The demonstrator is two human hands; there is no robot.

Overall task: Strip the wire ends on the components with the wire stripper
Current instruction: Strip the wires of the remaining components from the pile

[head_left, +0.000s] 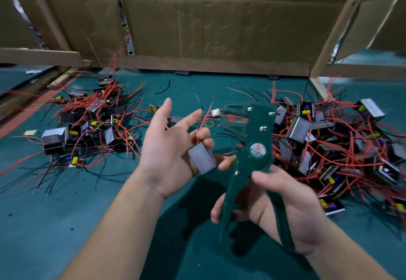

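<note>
While the left hand (pixel 167 154) pinches a component (pixel 201 158) with fingers half-spread, the right hand (pixel 283 209) grips the wire stripper (pixel 252 147), likely needing its red wire (pixel 203 121) fed in next.

Bare forearms, ungloved hands (pixel 167 152)

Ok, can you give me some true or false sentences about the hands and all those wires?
1. The right hand holds a green wire stripper. True.
2. The left hand is empty. False: its lower fingers hold a small grey component with a red wire sticking up from it.
3. Piles of components with red wires lie on both sides, the left pile and the right pile. True.
4. The table is white. False: it is teal green.
5. Brown cardboard stands behind the work area. True.
6. The wire stripper lies on the table. False: it is held up, handles in the right hand's grip.
</note>
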